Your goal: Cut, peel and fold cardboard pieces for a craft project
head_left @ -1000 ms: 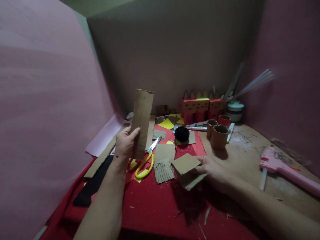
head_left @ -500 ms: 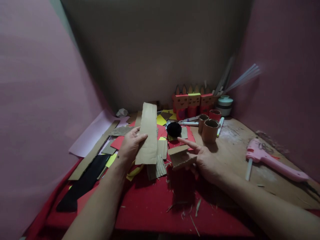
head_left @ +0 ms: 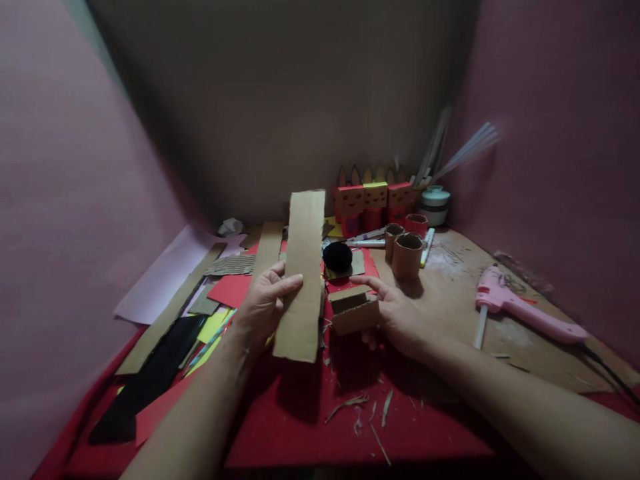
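My left hand [head_left: 267, 300] grips a long, flat cardboard strip [head_left: 303, 280] by its left edge, thumb on the near face, holding it nearly upright above the table. In my right hand [head_left: 400, 320] is a small folded cardboard box [head_left: 356, 313] with an open top side; the index finger reaches over it and the other fingers are partly hidden behind. Strip and box are close together but apart. Just beyond the box lies a round black object [head_left: 338, 257] on scraps of card.
Colored paper and cardboard scraps [head_left: 230, 291] spread over the red cloth [head_left: 280, 433] at left. Cardboard tubes [head_left: 407, 257], markers [head_left: 367, 243] and several decorated box figures [head_left: 375, 195] stand or lie at the back. A pink glue gun [head_left: 530, 310] with a cord rests at right.
My left hand has brought the strip nearer and slightly right, closer to the box. The small box has turned a little in my right hand. The whole view has shifted slightly.
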`<state>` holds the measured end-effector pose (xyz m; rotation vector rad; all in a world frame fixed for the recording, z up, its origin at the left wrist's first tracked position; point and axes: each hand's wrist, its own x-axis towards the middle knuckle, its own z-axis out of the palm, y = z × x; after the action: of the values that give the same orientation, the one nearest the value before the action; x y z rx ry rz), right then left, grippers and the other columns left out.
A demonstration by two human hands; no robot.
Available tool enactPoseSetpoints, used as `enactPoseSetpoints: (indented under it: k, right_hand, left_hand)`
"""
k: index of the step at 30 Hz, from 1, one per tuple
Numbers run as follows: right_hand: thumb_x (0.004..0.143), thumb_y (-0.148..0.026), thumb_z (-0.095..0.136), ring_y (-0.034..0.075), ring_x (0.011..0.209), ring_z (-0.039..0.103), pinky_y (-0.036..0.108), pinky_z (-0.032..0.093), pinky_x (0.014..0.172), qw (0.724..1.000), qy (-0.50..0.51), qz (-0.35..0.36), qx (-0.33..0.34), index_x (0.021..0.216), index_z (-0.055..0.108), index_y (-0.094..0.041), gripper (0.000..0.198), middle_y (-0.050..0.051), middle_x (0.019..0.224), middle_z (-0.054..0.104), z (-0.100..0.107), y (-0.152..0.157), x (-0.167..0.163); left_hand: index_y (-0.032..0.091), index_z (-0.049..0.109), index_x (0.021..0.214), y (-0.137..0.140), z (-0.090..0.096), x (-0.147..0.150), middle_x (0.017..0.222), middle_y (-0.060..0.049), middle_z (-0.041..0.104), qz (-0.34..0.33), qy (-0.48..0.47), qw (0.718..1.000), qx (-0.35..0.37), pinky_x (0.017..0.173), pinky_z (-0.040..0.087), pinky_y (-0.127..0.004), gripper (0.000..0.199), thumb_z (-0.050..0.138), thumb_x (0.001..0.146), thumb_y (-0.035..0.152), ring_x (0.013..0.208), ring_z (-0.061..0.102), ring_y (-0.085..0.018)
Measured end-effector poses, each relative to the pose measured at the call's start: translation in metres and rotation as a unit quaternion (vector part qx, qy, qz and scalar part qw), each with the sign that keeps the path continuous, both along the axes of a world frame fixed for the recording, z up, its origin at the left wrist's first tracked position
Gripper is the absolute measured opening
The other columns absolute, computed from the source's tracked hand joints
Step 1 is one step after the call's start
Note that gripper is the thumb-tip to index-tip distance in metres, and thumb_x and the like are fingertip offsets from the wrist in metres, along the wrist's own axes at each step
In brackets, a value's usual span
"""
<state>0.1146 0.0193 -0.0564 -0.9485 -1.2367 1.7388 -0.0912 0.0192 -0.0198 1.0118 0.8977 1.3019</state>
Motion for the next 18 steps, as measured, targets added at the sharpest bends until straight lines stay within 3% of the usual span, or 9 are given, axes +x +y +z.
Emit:
enactPoseSetpoints:
  k: [5, 8, 11, 14, 18]
  right_hand:
    - [0.066, -0.018, 0.060, 0.012, 0.039, 0.056, 0.022, 0.043, 0.034, 0.999, 0.044, -0.024, 0.019, 0.112, 0.052, -0.021, 0.048, -0.001, 0.068, 0.067, -0.005, 0.003, -0.001]
    - [0.065, -0.018, 0.062, 0.013, 0.043, 0.058, 0.023, 0.045, 0.036, 0.997, 0.064, -0.032, 0.018, 0.102, 0.052, -0.020, 0.038, 0.000, 0.073, 0.067, -0.009, 0.006, -0.001]
    - [0.063, -0.015, 0.066, 0.011, 0.046, 0.057, 0.023, 0.046, 0.042, 0.997, 0.067, 0.000, 0.027, 0.103, 0.051, -0.020, 0.042, -0.003, 0.072, 0.063, -0.010, 0.006, -0.001]
    - [0.062, -0.009, 0.070, 0.009, 0.058, 0.057, 0.021, 0.046, 0.054, 0.993, 0.077, 0.027, 0.089, 0.117, 0.050, -0.021, 0.060, -0.006, 0.071, 0.059, -0.012, 0.004, -0.002]
    - [0.069, -0.004, 0.059, 0.011, 0.075, 0.059, 0.024, 0.047, 0.066, 0.974, 0.098, 0.043, 0.201, 0.144, 0.032, -0.032, 0.084, -0.003, 0.090, 0.063, -0.014, 0.001, -0.002]
  left_hand:
    - [0.014, 0.070, 0.085, -0.014, -0.003, 0.013, 0.079, -0.008, 0.076, -0.141, -0.017, 0.990, -0.004, 0.066, 0.060, -0.032, 0.015, 0.076, 0.073, 0.022, 0.070, 0.073, -0.023]
    - [0.017, 0.072, 0.087, -0.021, -0.001, 0.011, 0.076, -0.005, 0.073, -0.181, -0.020, 0.983, 0.038, 0.077, 0.059, -0.036, 0.012, 0.073, 0.076, 0.022, 0.080, 0.072, -0.024]
    - [0.015, 0.073, 0.083, -0.024, 0.001, 0.008, 0.073, -0.005, 0.069, -0.202, -0.017, 0.977, 0.069, 0.081, 0.056, -0.030, 0.011, 0.073, 0.076, 0.023, 0.086, 0.068, -0.021]
    - [0.016, 0.072, 0.077, -0.024, 0.000, 0.011, 0.068, -0.004, 0.067, -0.177, -0.049, 0.979, 0.091, 0.078, 0.055, -0.025, 0.008, 0.073, 0.074, 0.023, 0.084, 0.067, -0.019]
    - [0.019, 0.069, 0.067, -0.020, -0.002, 0.019, 0.073, -0.003, 0.070, -0.044, -0.126, 0.987, 0.086, 0.093, 0.054, -0.039, 0.010, 0.071, 0.077, 0.021, 0.106, 0.064, -0.027]
